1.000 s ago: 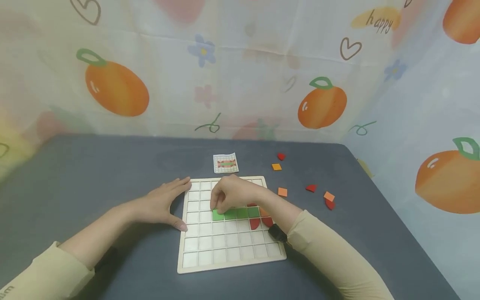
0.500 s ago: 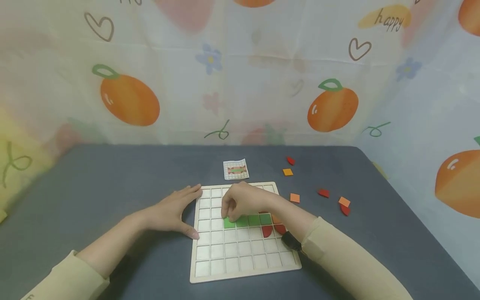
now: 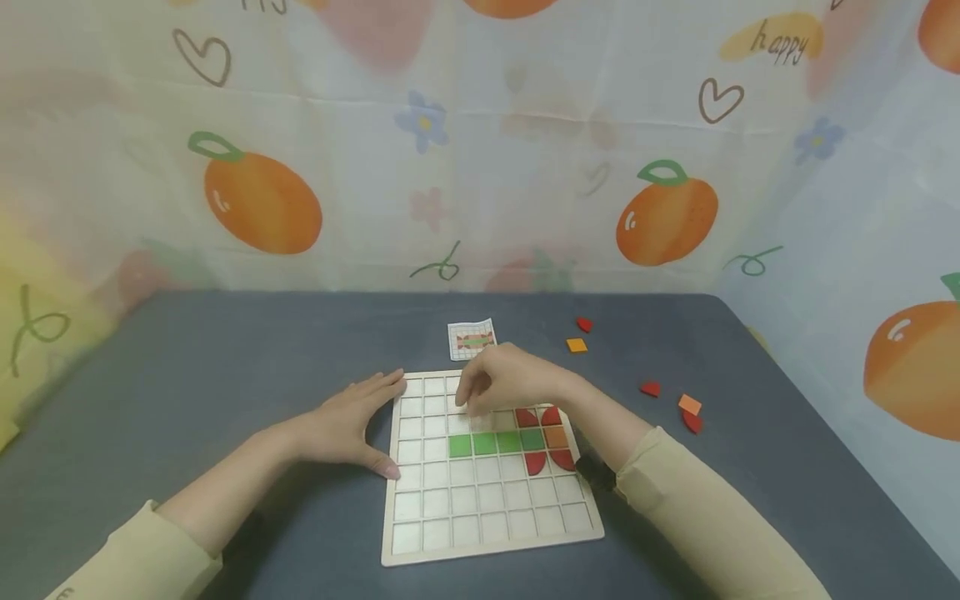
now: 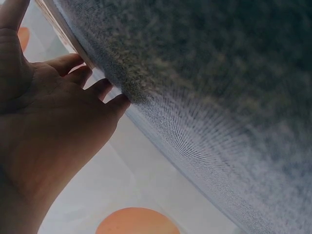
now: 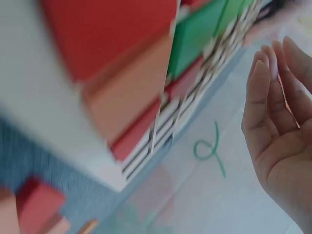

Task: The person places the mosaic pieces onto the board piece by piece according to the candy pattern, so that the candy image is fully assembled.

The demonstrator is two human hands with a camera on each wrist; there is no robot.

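Observation:
A white gridded board [image 3: 422, 550] lies on the table. Several green squares [image 3: 484, 443] fill cells in one row, ending at an orange square [image 3: 556, 437] on the right, with red curved pieces [image 3: 535, 463] above and below that end. My left hand [image 3: 337, 425] spreads along the board's left edge, fingers near its upper corner, thumb lower down; the left wrist view shows the fingers [image 4: 100, 87] at the edge. Over the board's upper part hovers my right hand [image 3: 506, 382], fingers bent. Nothing shows between its relaxed fingers [image 5: 275, 92] in the right wrist view.
Behind the board lies a small card with a printed pattern [image 3: 467, 343]. To the right are a red piece [image 3: 584, 324], a yellow-orange piece [image 3: 577, 345], another red piece [image 3: 650, 389], and an orange square [image 3: 690, 405] touching a red piece [image 3: 692, 422]. A patterned cloth [image 3: 360, 192] hangs behind.
My right hand has lifted away from the leftmost green square, moving back and slightly right, so the row shows fully. My left hand stays at the board's edge. The head view has shifted.

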